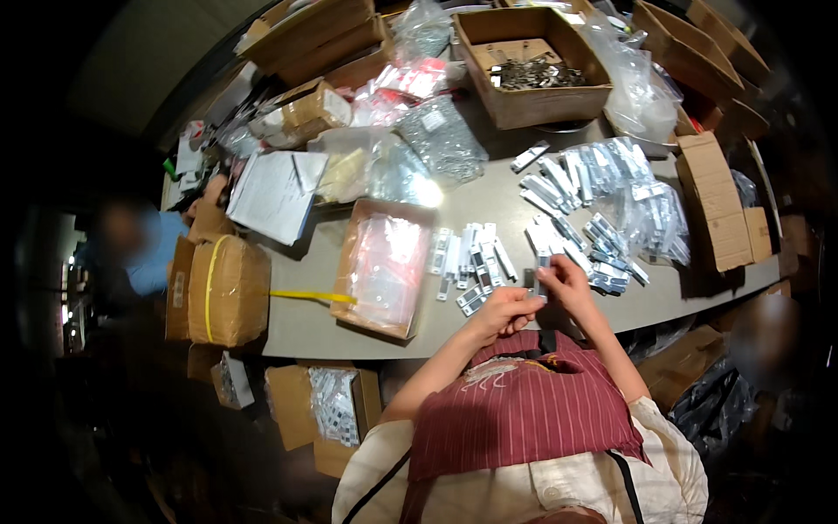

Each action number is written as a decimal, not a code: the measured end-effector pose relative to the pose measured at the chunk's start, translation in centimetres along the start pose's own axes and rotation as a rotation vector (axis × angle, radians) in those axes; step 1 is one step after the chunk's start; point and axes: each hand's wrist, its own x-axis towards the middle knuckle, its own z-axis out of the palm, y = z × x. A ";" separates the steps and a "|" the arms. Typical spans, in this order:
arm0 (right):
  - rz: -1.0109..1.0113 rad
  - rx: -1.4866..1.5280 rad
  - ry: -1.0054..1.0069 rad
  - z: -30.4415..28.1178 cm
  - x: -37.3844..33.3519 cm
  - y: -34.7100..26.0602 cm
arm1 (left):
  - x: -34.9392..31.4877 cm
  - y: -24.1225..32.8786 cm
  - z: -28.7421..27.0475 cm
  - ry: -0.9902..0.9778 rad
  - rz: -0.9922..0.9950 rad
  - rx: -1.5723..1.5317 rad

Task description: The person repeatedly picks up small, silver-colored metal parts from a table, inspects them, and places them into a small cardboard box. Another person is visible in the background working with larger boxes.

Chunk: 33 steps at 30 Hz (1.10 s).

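Close in front of my body, over the table's near edge, both my hands meet at a small narrow metal piece. My left hand is closed, its thumb and fingers pinching the lower end. Higher up, my right hand grips the same piece between thumb and fingers. What kind of part it is cannot be made out. Just left of it lies a loose group of similar white and silver strips. More strips lie to the right, beyond my right hand.
Bagged strips lie further right. An open carton with clear plastic bags stands to the left, beside a strapped carton. A box of metal parts and a clipboard are farther back. Another person is at the left.
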 end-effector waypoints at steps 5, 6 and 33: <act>-0.400 -0.380 -0.060 1.2 1.6 -4.6 | -0.9 1.2 -0.6 -0.281 0.044 -0.305; -0.383 -0.472 0.080 1.1 2.0 -5.3 | -1.0 1.8 0.1 -0.266 0.058 -0.303; 0.228 0.321 -0.269 -2.1 -2.2 -6.7 | 2.5 -0.2 0.4 0.219 0.295 -0.011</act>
